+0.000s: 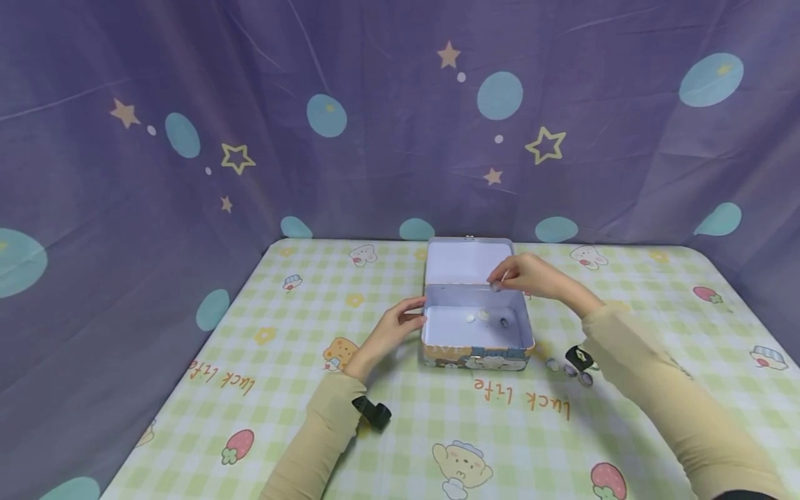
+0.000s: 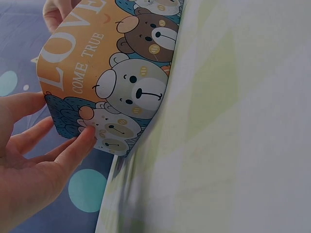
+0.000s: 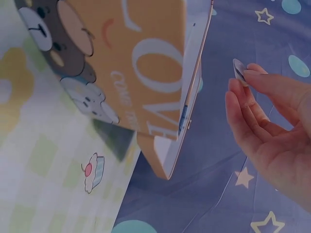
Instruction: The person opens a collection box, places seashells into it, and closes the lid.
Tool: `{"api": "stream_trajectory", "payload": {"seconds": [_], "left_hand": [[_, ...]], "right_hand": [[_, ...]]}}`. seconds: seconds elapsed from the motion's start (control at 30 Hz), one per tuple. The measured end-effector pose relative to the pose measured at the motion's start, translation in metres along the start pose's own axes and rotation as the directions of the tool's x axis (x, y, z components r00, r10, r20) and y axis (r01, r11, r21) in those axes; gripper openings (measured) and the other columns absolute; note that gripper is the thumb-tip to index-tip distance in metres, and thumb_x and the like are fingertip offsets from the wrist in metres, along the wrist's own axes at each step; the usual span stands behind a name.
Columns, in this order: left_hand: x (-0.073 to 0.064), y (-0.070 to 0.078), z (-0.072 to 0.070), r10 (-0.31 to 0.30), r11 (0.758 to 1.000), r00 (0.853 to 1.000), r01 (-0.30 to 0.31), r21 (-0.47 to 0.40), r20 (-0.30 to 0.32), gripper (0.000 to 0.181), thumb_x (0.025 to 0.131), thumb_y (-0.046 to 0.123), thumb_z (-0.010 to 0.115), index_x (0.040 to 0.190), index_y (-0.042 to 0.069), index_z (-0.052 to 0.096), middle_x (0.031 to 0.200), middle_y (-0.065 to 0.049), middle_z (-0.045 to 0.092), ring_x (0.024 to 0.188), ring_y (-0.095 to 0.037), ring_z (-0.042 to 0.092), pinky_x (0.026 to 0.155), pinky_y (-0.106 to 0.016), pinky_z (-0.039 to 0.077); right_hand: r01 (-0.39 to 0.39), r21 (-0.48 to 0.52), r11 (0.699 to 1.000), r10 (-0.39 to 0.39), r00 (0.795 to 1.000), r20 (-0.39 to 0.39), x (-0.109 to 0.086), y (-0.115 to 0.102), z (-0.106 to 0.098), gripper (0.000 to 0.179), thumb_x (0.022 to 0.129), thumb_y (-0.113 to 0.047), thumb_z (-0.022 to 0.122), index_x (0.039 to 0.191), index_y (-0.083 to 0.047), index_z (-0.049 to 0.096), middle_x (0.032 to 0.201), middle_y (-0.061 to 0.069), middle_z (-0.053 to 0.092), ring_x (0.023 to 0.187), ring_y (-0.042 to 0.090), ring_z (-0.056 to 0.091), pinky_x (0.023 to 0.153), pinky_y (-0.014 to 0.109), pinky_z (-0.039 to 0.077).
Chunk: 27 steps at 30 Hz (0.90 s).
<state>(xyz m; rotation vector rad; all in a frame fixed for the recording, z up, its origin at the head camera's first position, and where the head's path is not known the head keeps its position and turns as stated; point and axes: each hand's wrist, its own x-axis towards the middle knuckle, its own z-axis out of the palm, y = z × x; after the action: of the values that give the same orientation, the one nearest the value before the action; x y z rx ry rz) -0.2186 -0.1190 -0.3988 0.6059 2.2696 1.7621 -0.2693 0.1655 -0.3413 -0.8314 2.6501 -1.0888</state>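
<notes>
An open tin box [image 1: 478, 359] with cartoon bears stands on the table, its lid [image 1: 469, 260] tipped back. My left hand [image 1: 392, 328] holds the box's left side, fingertips at its rim and thumb against the printed face in the left wrist view. Above the back right of the box, my right hand [image 1: 528, 274] pinches a small shiny oval piece [image 3: 239, 72] between thumb and fingertips. Inside lie a white piece [image 1: 471, 319], a pale yellowish one [image 1: 483, 315] and a dark one [image 1: 504, 323].
Beside the box's front right corner lie loose oval pieces [image 1: 553, 364], near the black camera [image 1: 579, 357] on my right wrist. A checked cloth [image 1: 300, 403] with printed cartoons covers the table. Purple curtain [image 1: 387, 180] hangs behind it.
</notes>
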Motion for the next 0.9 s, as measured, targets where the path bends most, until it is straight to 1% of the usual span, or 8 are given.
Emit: {"api": "stream_trajectory", "payload": {"seconds": [0.1,0.23,0.3,0.43,0.6,0.73,0.83,0.9], "left_hand": [[0.003,-0.008,0.000,0.004,1.000,1.000,-0.004,-0.010,-0.010,0.045,0.088,0.003,0.050,0.129,-0.010,0.035,0.130,-0.031,0.036,0.108,-0.040,0.048,0.089,-0.033,0.047],[0.008,-0.021,-0.001,0.009,1.000,1.000,-0.009,-0.007,-0.026,0.045,0.088,0.006,0.052,0.129,-0.007,0.038,0.130,-0.028,0.038,0.107,-0.037,0.050,0.088,-0.031,0.047],[0.009,-0.026,-0.001,0.008,1.000,1.000,-0.008,-0.004,-0.029,0.045,0.088,0.007,0.053,0.129,-0.005,0.038,0.130,-0.026,0.039,0.107,-0.035,0.050,0.088,-0.030,0.047],[0.009,-0.027,-0.001,0.009,1.000,1.000,-0.009,-0.004,-0.028,0.046,0.088,0.008,0.053,0.129,-0.005,0.038,0.130,-0.026,0.039,0.107,-0.036,0.050,0.088,-0.030,0.047],[0.008,-0.024,-0.001,-0.009,1.000,1.000,0.008,-0.015,-0.026,0.045,0.088,0.006,0.053,0.129,-0.006,0.038,0.130,-0.027,0.038,0.107,-0.037,0.049,0.089,-0.031,0.047],[0.004,-0.010,0.000,-0.017,1.000,1.000,0.016,-0.025,-0.016,0.045,0.088,0.002,0.051,0.129,-0.009,0.036,0.130,-0.030,0.036,0.108,-0.040,0.048,0.090,-0.033,0.046],[0.001,0.000,0.001,-0.014,1.000,1.000,0.014,-0.010,-0.014,0.044,0.088,0.001,0.050,0.128,-0.011,0.035,0.130,-0.031,0.036,0.107,-0.041,0.048,0.089,-0.034,0.046],[0.000,0.003,0.001,-0.018,1.000,1.000,0.018,0.000,-0.011,0.044,0.088,0.002,0.050,0.128,-0.011,0.035,0.130,-0.031,0.036,0.108,-0.040,0.048,0.090,-0.034,0.046]], "right_hand": [[0.033,-0.002,0.999,-0.033,0.999,0.005,0.004,-0.002,0.003,0.015,0.081,-0.001,0.060,0.094,0.004,0.066,0.091,0.015,0.065,0.060,0.013,0.056,0.047,0.021,0.045],[0.079,0.004,0.997,-0.079,0.997,0.013,0.009,-0.004,0.006,0.015,0.080,0.001,0.060,0.093,0.005,0.066,0.092,0.015,0.065,0.078,0.021,0.061,0.064,0.024,0.050],[0.093,0.010,0.996,-0.094,0.995,0.019,0.012,-0.005,0.008,0.014,0.080,0.002,0.060,0.092,0.006,0.066,0.091,0.015,0.065,0.079,0.024,0.061,0.065,0.025,0.051],[0.122,0.011,0.993,-0.122,0.992,0.028,0.016,-0.008,0.011,0.013,0.080,0.003,0.060,0.091,0.007,0.066,0.088,0.016,0.065,0.078,0.025,0.061,0.065,0.026,0.051],[0.135,0.001,0.991,-0.135,0.990,0.052,0.022,-0.012,0.015,0.013,0.079,0.004,0.060,0.090,0.006,0.066,0.085,0.015,0.066,0.076,0.024,0.061,0.065,0.026,0.051],[0.135,-0.017,0.991,-0.134,0.989,0.070,0.027,-0.014,0.020,0.012,0.078,0.004,0.061,0.088,0.004,0.067,0.081,0.012,0.067,0.073,0.021,0.061,0.062,0.023,0.049],[0.145,-0.038,0.989,-0.142,0.986,0.083,0.031,-0.014,0.023,0.012,0.076,0.004,0.062,0.087,0.004,0.067,0.078,0.011,0.067,0.071,0.020,0.060,0.061,0.022,0.048],[0.155,-0.050,0.987,-0.150,0.984,0.092,0.033,-0.014,0.024,0.011,0.076,0.005,0.063,0.086,0.004,0.067,0.077,0.011,0.067,0.070,0.020,0.060,0.061,0.023,0.048]]}}
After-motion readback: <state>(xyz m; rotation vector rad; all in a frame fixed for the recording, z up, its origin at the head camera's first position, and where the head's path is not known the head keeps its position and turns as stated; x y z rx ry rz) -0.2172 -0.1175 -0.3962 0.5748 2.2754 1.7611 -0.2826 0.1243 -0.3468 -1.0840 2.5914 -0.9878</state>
